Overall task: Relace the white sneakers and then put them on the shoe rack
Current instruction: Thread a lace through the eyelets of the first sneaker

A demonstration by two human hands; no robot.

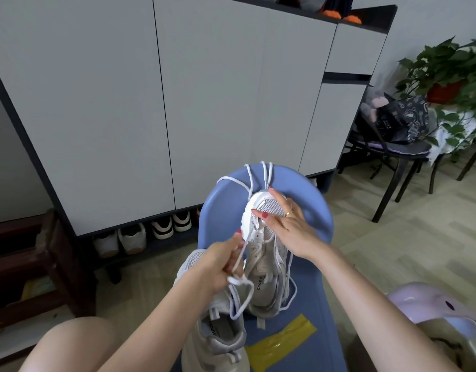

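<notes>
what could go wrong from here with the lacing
The loose lace trails over the blue chair's back and may snag or tangle as the left hand pulls. The right hand steadies the sneaker only at its toe, so it could tip. The other sneaker sits near the seat edge and might slide off.

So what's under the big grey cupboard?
Under the cupboard, a low open shelf holds pairs of shoes. Further right, the blue chair hides whatever else is under there.
</notes>
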